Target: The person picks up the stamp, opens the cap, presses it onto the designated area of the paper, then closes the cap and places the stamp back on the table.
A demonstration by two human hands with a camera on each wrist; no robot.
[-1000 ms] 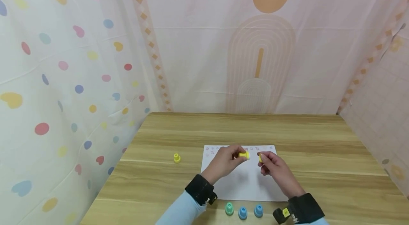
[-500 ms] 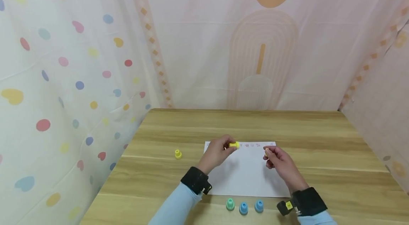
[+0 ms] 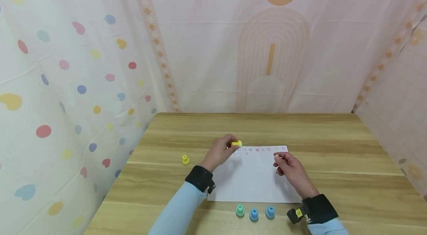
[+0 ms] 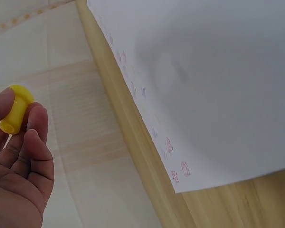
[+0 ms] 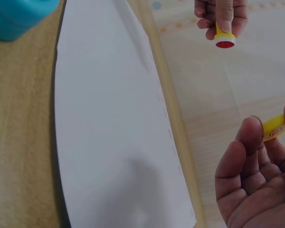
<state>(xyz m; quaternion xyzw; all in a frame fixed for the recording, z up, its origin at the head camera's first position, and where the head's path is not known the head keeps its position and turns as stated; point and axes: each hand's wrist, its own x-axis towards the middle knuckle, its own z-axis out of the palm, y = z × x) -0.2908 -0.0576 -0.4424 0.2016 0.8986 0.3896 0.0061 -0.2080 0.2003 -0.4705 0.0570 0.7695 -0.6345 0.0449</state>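
My left hand (image 3: 216, 152) pinches a yellow toy stamp (image 3: 236, 144) between thumb and fingers over the far left part of a white sheet of paper (image 3: 253, 179). From the right wrist view, the red face of that stamp shows inside a white rim, tilted downward. A small yellow cap (image 5: 274, 127) with a printed picture is pinched between thumb and fingertip of my right hand (image 3: 293, 171), raised over the sheet's right side. Rows of small printed marks (image 3: 257, 150), mostly reddish, run along the sheet's far edge.
One green stamp (image 3: 240, 211) and two blue stamps (image 3: 254, 215) stand upright near the sheet's front edge. Another yellow stamp (image 3: 185, 159) stands left of the paper on the wooden table (image 3: 160, 190). A patterned curtain (image 3: 207, 60) hangs behind.
My left hand has carried the yellow stamp left and toward the far edge of the paper, away from the cap. The right hand has shifted slightly right, still pinching the cap.
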